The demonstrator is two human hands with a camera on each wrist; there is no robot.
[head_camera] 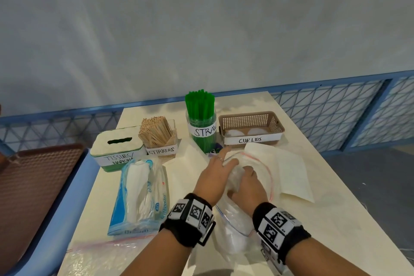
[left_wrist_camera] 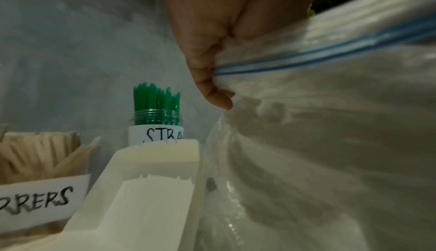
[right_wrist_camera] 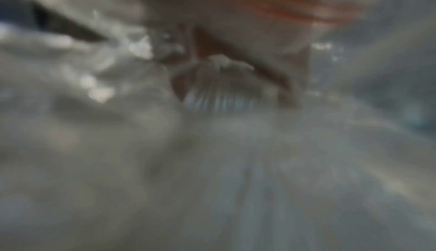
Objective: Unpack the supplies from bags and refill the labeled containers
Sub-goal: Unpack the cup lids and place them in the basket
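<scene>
Two hands worked one clear zip bag (head_camera: 233, 217) lying before the CUP LIDS basket (head_camera: 251, 129): our left hand (head_camera: 215, 175) pinched its rim, our right hand (head_camera: 246, 186) reached inside, fingers hidden. We judged the slack plastic could slip, spilling the lids.

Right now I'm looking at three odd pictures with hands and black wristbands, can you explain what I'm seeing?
A person wears three cameras: one on the head, one on each wrist band. The head view looks down at a table with labelled containers: tissue box, stirrers, straws jar, cup lids basket. An opened tissue pack lies beside them. The left hand grips the rim of a clear zip bag, plain in the left wrist view. The right hand reaches inside it; its wrist view is blurred.
</scene>
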